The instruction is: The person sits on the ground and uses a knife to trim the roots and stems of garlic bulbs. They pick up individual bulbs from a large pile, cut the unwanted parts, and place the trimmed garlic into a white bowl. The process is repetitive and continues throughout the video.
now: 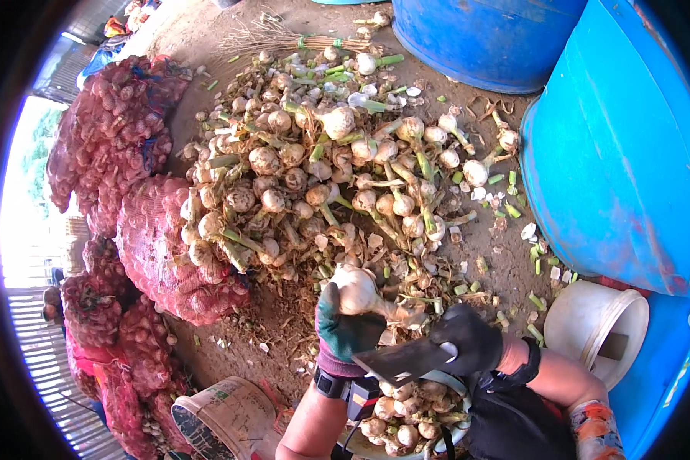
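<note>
My left hand (337, 330), in a green and purple glove, grips a large white garlic bulb (354, 290) with its dirty stalk pointing right. In my dark-gloved right hand (464, 341) is a broad dark metal blade (402, 360), angled just below that stalk. Beneath both hands a container (458, 395) holds several trimmed bulbs (406, 429). A large heap of garlic (299, 176) with green stalks lies on the dirt ground in front of me, among cut stalk pieces and papery skins.
Red mesh sacks of bulbs (169, 245) line the left, beside corrugated metal (34, 360). A worn bucket (230, 410) stands lower left. Large blue tubs (606, 153) and a white bucket (606, 314) on its side are at right. A bundle of twigs (299, 42) lies at the back.
</note>
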A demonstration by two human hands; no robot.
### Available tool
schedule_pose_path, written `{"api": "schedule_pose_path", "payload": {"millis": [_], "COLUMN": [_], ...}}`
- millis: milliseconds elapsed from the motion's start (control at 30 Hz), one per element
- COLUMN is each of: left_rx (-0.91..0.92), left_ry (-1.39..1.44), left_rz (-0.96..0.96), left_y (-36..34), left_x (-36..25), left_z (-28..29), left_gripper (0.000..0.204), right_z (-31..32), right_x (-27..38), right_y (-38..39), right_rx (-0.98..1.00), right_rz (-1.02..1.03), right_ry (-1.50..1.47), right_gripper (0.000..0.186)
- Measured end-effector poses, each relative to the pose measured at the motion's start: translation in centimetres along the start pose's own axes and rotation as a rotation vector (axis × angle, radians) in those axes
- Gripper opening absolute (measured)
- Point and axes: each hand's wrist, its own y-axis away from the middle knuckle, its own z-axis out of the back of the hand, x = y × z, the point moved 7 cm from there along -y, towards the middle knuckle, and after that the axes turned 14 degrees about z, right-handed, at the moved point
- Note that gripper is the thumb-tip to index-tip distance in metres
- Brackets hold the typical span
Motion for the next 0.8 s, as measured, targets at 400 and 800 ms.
{"api": "schedule_pose_path", "payload": {"millis": [400, 800], "left_rx": [-0.160, 0.030], "left_ry": [-0.005, 0.109], "left_rz": [-0.141, -0.250], "left_y": [1.2, 3.5], "left_x": [3.1, -0.4], "left_z": [2.5, -1.3], "left_gripper": [0.044, 0.061], "right_z": [1.1, -3.3], "right_x": [-3.1, -10.5], "right_y": [0.2, 7.0], "right_rx": [-0.310, -0.046], "right_rz": [-0.331, -0.663], "right_ry": [0.077, 0.126], "right_gripper": [0.015, 0.032]}}
